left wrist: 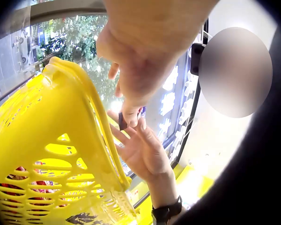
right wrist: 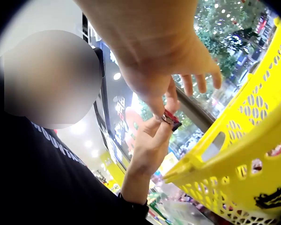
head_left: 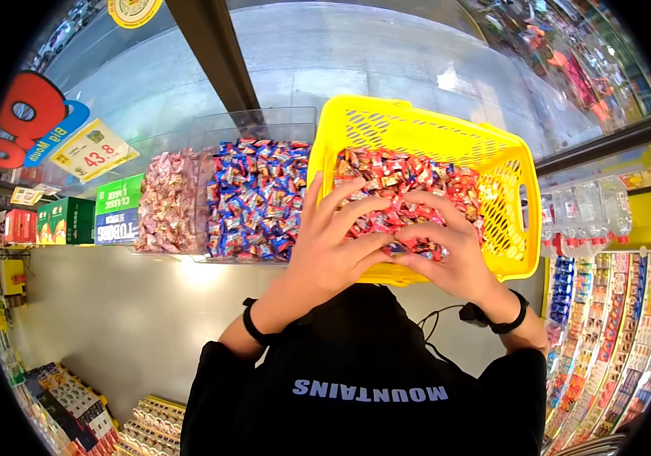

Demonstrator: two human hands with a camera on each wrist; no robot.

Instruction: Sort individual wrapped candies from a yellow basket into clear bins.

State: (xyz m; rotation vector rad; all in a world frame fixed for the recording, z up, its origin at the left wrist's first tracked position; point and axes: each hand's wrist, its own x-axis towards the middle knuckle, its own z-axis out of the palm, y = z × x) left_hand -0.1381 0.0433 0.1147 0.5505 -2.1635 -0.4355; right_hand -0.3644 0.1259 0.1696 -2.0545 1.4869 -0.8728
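Over the near side of a yellow plastic basket (head_left: pixel 511 258), my two hands meet at the fingertips. Between them is one small wrapped candy (right wrist: pixel 170 118), red and dark in its wrapper. My left hand (head_left: pixel 331 242) pinches one end with thumb and forefinger, the other fingers spread. The opposite end is pinched by my right hand (head_left: pixel 453 245), its remaining fingers loosely bent. From above, the fingertips mostly hide this candy. Beneath the hands, many red-wrapped candies (head_left: pixel 409 176) fill the basket's bottom.
Left of the basket, clear bins hold blue-and-red candies (head_left: pixel 253 190) and pink-wrapped candies (head_left: pixel 166 201). Further left are a green Tuborg box (head_left: pixel 119 209) and a price sign (head_left: pixel 95 152). Clear bottles (head_left: pixel 587 213) stand at right, above packed shelves (head_left: pixel 606 342). A window lies behind.
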